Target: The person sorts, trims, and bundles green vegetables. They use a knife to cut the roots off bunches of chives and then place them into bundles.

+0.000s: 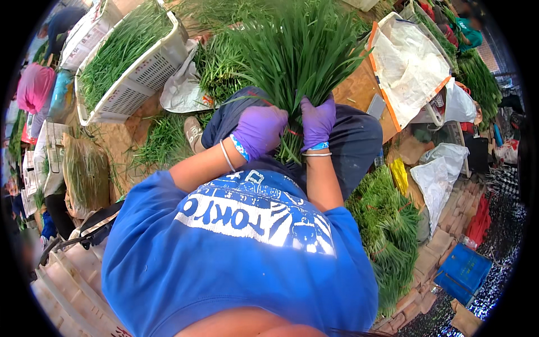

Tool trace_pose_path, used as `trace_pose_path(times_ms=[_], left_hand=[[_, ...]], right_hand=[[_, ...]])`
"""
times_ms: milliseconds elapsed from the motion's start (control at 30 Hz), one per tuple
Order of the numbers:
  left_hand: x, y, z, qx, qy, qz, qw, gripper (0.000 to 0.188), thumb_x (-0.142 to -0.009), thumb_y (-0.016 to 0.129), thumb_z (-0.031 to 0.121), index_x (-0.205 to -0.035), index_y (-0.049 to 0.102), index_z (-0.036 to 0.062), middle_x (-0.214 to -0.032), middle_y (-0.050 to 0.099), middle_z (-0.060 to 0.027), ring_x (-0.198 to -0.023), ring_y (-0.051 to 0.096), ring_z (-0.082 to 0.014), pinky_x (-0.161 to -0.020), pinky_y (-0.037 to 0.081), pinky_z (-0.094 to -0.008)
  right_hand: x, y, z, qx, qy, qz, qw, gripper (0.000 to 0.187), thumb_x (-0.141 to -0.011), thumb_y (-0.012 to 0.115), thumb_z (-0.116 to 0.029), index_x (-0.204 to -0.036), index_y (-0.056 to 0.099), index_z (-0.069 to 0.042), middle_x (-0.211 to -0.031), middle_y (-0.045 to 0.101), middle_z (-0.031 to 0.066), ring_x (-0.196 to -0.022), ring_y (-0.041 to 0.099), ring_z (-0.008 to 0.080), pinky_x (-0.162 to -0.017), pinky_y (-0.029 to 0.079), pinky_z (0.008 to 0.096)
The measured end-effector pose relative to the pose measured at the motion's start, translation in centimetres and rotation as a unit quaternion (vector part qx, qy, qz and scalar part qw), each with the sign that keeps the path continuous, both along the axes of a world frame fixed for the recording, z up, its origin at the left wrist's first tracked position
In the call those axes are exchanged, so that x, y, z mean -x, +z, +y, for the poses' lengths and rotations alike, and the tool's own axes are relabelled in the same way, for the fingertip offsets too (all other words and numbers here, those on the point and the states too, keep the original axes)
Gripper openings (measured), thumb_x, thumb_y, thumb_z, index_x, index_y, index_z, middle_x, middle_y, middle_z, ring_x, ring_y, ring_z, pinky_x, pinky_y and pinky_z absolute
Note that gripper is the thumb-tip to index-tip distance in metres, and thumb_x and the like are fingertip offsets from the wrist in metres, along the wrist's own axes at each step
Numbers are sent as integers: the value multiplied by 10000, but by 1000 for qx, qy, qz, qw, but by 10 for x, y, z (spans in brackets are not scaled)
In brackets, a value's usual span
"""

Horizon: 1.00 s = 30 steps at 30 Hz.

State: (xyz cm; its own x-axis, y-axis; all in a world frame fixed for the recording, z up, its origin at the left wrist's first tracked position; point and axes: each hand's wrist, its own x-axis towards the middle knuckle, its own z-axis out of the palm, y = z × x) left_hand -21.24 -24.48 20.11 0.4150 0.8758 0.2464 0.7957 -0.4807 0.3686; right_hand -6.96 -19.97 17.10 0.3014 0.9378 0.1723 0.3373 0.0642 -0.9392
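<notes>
The left hand (261,129) and right hand (318,122), both purple-gloved, grip a leafy green bundle (300,62) between them — a heaped white basket (133,85) standing to the left.

We see bright light, glare on the blue shirt (236,275), a nearly washed-out white sack (412,53), and dark, bending edges (fisheye distortion).
</notes>
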Motion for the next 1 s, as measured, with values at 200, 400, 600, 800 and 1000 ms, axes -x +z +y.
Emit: trace_pose_path(times_ms=[200, 400, 600, 800, 1000], left_hand=[[28, 9, 28, -93, 113, -91, 985, 110, -746, 576, 117, -832, 606, 56, -703, 588, -130, -634, 580, -288, -561, 459, -346], [69, 37, 66, -122, 180, -497, 840, 139, -845, 551, 139, -767, 559, 24, -664, 588, -47, -536, 529, -105, -499, 433, -228], [94, 85, 87, -116, 214, -583, 775, 244, -886, 466, 104, -1073, 551, -27, -877, 628, -81, -725, 582, -108, -631, 477, -214], [115, 84, 100, -262, 0, -553, 791, 224, -857, 477, 29, -1053, 565, -32, -1065, 576, -133, -1014, 550, -205, -852, 455, -312], [120, 77, 89, -253, 130, -467, 837, 311, -701, 711, 205, -995, 652, 120, -1133, 527, -96, -1093, 468, -214, -926, 377, -327]], right_hand=[[-4, 5, 0, 39, -4, -30, 999, 487, -676, 700, -228, -1052, 511, 18, -977, 613, 140, -884, 587, 280, -774, 438, 327], [-8, 0, -3, 40, -7, -62, 997, 495, -662, 710, -253, -1042, 521, 2, -971, 615, 129, -878, 589, 274, -772, 440, 332], [6, 11, -11, 40, 55, -53, 996, 521, -667, 710, -234, -1078, 503, 10, -987, 605, 139, -895, 586, 257, -791, 437, 319], [12, -6, -13, 11, 146, -10, 989, 527, -660, 708, -174, -1097, 488, 21, -1015, 590, 151, -921, 577, 255, -811, 430, 311], [18, 1, -15, -6, 152, -87, 984, 557, -658, 719, -159, -1130, 478, 10, -1005, 586, 154, -914, 579, 255, -808, 435, 312]])
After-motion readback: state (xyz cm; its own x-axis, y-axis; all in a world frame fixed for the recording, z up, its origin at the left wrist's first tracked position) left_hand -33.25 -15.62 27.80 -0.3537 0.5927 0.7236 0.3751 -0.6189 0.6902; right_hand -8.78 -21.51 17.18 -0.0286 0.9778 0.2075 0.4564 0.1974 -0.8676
